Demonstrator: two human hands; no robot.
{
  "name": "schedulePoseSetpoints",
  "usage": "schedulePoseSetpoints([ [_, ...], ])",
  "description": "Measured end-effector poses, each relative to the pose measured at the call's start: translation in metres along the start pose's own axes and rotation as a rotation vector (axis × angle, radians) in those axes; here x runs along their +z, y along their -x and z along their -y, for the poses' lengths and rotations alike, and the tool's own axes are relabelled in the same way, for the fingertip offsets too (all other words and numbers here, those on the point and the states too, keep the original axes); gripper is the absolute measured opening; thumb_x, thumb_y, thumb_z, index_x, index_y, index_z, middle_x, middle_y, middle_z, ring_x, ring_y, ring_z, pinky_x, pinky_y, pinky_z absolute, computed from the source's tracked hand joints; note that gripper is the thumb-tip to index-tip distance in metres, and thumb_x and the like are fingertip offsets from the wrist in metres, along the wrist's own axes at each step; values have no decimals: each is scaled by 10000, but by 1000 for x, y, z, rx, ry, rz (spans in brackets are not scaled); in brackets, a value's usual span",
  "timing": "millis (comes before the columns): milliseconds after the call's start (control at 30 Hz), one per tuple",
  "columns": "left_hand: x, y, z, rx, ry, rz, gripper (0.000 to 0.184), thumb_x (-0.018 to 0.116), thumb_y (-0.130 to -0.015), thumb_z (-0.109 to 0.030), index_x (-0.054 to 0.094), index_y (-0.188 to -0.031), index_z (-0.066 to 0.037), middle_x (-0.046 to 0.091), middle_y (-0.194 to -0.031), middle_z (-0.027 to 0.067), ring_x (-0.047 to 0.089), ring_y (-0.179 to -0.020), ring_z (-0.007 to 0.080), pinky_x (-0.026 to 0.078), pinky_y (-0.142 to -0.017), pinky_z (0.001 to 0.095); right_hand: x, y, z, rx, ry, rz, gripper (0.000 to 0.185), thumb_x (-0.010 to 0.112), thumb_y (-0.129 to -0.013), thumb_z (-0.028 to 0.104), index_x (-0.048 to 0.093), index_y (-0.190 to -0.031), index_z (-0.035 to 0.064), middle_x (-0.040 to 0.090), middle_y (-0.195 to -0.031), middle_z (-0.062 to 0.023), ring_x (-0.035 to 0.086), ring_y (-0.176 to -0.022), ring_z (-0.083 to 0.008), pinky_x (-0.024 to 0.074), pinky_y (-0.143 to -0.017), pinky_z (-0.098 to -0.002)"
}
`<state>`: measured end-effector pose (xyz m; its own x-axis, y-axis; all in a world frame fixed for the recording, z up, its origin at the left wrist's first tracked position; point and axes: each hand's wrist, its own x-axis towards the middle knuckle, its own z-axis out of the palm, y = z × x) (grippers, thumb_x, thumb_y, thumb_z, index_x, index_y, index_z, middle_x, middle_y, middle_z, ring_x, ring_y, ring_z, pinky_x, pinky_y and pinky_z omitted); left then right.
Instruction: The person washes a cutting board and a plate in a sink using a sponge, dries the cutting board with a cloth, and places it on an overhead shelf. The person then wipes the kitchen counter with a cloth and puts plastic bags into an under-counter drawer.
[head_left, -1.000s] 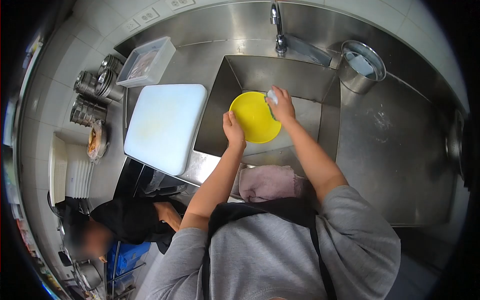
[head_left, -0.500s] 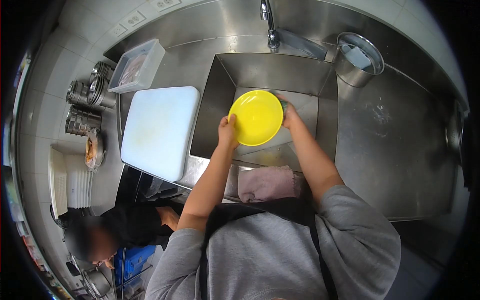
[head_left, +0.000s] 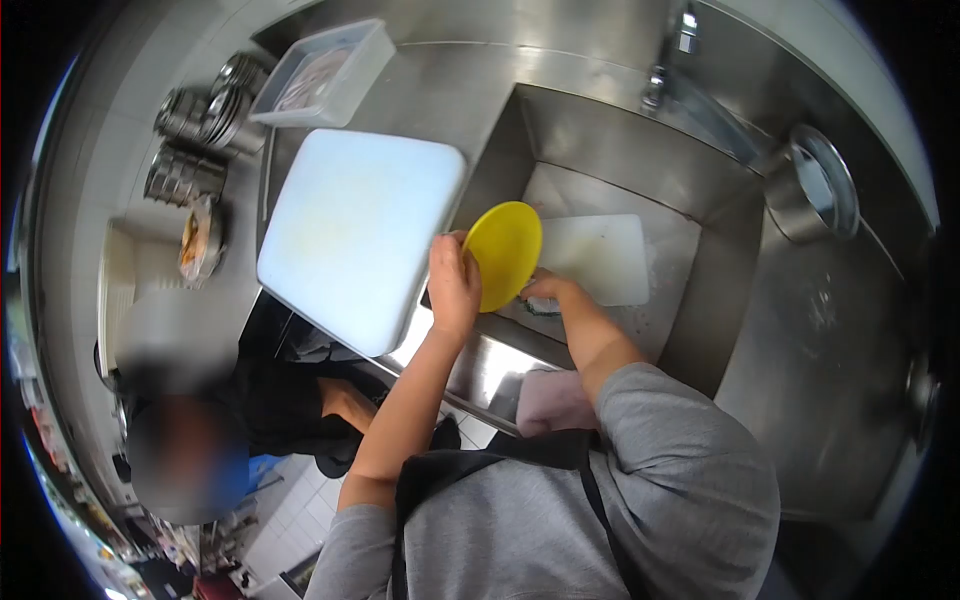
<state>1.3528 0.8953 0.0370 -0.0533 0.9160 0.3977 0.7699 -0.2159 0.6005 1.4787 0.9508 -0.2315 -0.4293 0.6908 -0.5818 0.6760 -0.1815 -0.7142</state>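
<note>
a thick white cutting board (head_left: pixel 355 240) lies on the steel worktop (head_left: pixel 450 80), with a translucent plastic tub (head_left: pixel 358 92) near its far edge. stacked metal containers (head_left: pixel 185 177) stand by the tiled wall (head_left: pixel 115 170) — a plastic-wrapped food item (head_left: pixel 200 242) just beside them. at far right stands a metal pot (head_left: pixel 793 200). a pinkish cloth (head_left: pixel 553 400) lies at the front edge — a person in black (head_left: pixel 285 410) is at lower left.

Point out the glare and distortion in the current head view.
Head view: white glare on the sink's front ledge, softer shine on the back wall; wide-angle bending curves the counter, with black corners; the co-worker's head is blurred out.
</note>
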Motion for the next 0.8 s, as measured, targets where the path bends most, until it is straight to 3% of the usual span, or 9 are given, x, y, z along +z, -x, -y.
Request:
schedulePoseSetpoints([
  [33,-5,2,3,56,-40,-3,205,478,-701,51,432,-896,7,480,-854,161,477,-806,329,405,-683,358,5,-8,11,-32,-56,-5,738,678,-556,337,401,-1212,147,474,-1151,-164,452,-1060,-292,352,-895,-359],
  [67,-10,5,5,112,-80,-7,216,484,-689,50,432,-893,4,473,-854,167,463,-813,345,403,-680,370,4,-11,12,-42,-358,75,752,681,-568,349,391,-1216,99,472,-1154,-159,442,-1067,-292,345,-890,-358],
  [100,-15,9,6,96,-97,-27,216,484,-689,50,432,-893,4,473,-854,167,463,-813,345,403,-680,370,5,-12,19,-56,-341,97,752,681,-568,349,391,-1216,99,472,-1154,-159,442,-1067,-292,345,-890,-358],
  [167,-23,19,9,72,-16,10,164,504,-724,29,455,-881,15,446,-789,151,477,-719,295,397,-634,347,12,-18,25,237,-262,-58,645,626,-661,316,398,-1196,36,483,-1134,-159,456,-1039,-279,352,-869,-348],
  [267,-29,28,27,51,-4,-17,171,511,-737,10,445,-895,5,437,-780,140,467,-663,279,393,-587,342,23,-32,18,302,-185,-117,630,619,-666,311,402,-1189,34,486,-1124,-159,460,-1027,-280,355,-861,-351],
  [500,-36,31,35,-31,85,-16,173,513,-747,-8,432,-900,-8,421,-766,130,451,-629,245,386,-565,323,23,-36,14,275,-261,-136,596,604,-679,300,413,-1174,29,494,-1100,-157,468,-998,-283,363,-842,-358],
  [700,-44,11,30,-122,175,-126,145,485,-761,13,404,-880,-1,424,-800,84,443,-640,158,383,-572,254,47,-72,64,216,-743,-135,567,592,-691,290,421,-1161,24,501,-1081,-156,475,-974,-286,370,-826,-364],
  [800,-46,-3,24,-480,719,-189,209,486,-769,25,368,-935,-23,410,-891,35,460,-732,100,404,-628,191,60,-90,77,240,-917,-183,552,585,-696,286,426,-1155,22,504,-1071,-156,478,-962,-287,374,-818,-366],
])
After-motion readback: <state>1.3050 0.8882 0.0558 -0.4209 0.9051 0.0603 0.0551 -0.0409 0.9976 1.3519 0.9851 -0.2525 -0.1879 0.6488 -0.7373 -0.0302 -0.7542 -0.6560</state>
